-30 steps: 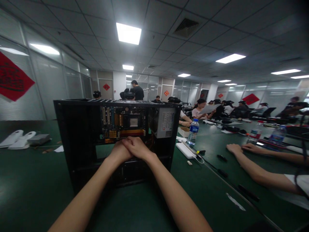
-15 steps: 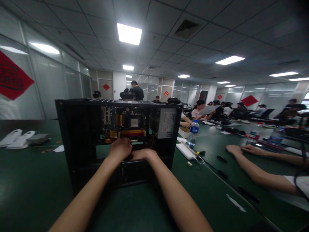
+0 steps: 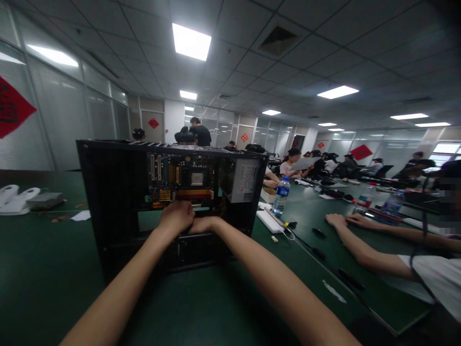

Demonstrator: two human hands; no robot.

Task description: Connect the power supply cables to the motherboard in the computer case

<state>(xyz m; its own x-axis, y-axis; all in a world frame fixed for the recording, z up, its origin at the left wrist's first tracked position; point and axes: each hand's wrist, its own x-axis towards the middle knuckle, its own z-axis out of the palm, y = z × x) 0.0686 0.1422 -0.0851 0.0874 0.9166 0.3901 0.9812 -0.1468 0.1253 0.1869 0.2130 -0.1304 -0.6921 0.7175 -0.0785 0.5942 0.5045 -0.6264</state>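
Note:
An open black computer case [image 3: 91,206] stands upright on the green table in front of me. Inside it is a motherboard [image 3: 169,168] with a square silver chip [image 3: 196,179] and orange slots, and a grey power supply [image 3: 242,181] sits at its right. My left hand [image 3: 176,216], its fingers curled, reaches into the case just below the board's lower edge. Beside it my right hand [image 3: 204,224] is bent at the wrist over the inner frame, close against the left. The fingertips of both hands are hidden, and what they hold, if anything, does not show.
Right of the case are a water bottle [image 3: 281,196], a white power strip [image 3: 270,222] and a cable [image 3: 306,249]. Another person's arm [image 3: 363,245] rests on the table further right. At the left lie white objects [image 3: 18,199] and a grey box [image 3: 46,201].
The whole view has shifted slightly, so the case appears a little further left and higher. Both hands stay together at the same place inside the case.

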